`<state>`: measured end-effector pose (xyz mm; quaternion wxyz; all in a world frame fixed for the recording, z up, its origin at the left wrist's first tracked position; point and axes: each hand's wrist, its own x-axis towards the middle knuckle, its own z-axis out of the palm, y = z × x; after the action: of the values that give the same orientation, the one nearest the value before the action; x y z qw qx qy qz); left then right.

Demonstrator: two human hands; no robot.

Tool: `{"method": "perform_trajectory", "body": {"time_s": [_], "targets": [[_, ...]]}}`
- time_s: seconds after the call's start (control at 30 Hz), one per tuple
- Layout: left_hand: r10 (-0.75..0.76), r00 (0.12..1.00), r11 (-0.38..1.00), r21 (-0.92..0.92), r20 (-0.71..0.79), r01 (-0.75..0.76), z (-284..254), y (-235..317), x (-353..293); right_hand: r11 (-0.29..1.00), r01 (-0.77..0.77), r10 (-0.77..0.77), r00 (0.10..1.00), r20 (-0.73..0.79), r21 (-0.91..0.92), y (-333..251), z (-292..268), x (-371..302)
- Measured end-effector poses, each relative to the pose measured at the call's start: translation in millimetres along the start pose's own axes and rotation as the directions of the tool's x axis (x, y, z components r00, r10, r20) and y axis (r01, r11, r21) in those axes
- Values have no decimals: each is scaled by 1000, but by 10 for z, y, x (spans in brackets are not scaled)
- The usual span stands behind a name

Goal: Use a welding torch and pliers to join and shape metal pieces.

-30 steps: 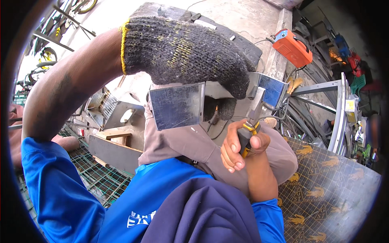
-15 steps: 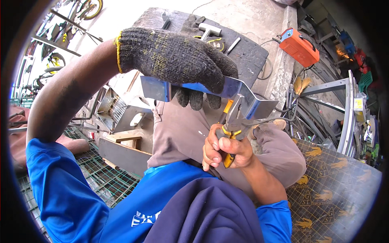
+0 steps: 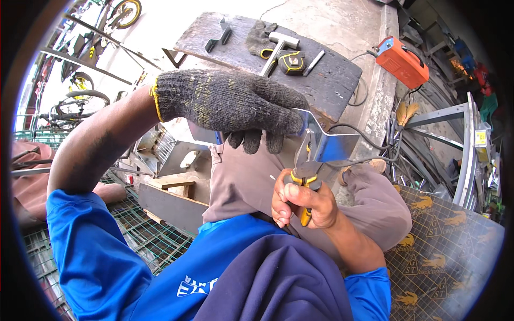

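Observation:
My left hand (image 3: 230, 101), in a dark knitted glove, wraps round a bent strip of sheet metal (image 3: 337, 146) with a bluish sheen. The strip's angled ends stick out on both sides of the glove, and its middle is mostly hidden. Bare of any glove, my right hand (image 3: 305, 202) grips a pair of pliers (image 3: 306, 170) with yellow and black handles. The jaws point up beside the strip's right-hand bend. Whether they pinch the edge I cannot tell.
On a dark wooden bench (image 3: 337, 88) ahead lie a hammer (image 3: 284, 39), a tape measure (image 3: 292, 62), a glove (image 3: 260, 38) and a bent metal piece (image 3: 218, 39). An orange machine (image 3: 400, 61) with cables stands at right. A patterned board (image 3: 423, 262) lies lower right.
The strip has tilted in my left hand, showing less of its blue face. The view has shifted, and more of the bench and its tools shows. Both grips stay held.

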<state>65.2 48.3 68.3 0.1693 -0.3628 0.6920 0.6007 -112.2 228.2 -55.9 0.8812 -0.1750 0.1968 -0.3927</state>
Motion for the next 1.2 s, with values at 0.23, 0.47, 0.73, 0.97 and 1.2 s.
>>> {"method": "perform_trajectory", "body": {"time_s": [0.23,0.47,0.73,0.97,1.2], "targets": [[121,992,902,421,-38,-93,38,27,-110,938,7,-32,997,-68,-346,0,60,12],[484,857,744,599,-177,-296,230,-161,-188,641,208,-389,918,-79,-739,60,104,25],[472,861,757,586,-189,-287,353,-303,-116,491,186,-453,889,-68,-851,91,-5,53],[407,891,795,559,-202,-237,397,-425,-103,403,123,-458,885,-84,-907,80,-76,101],[422,863,790,579,-276,-201,493,-561,-1,316,105,-536,840,-86,-943,98,-224,150]]}}
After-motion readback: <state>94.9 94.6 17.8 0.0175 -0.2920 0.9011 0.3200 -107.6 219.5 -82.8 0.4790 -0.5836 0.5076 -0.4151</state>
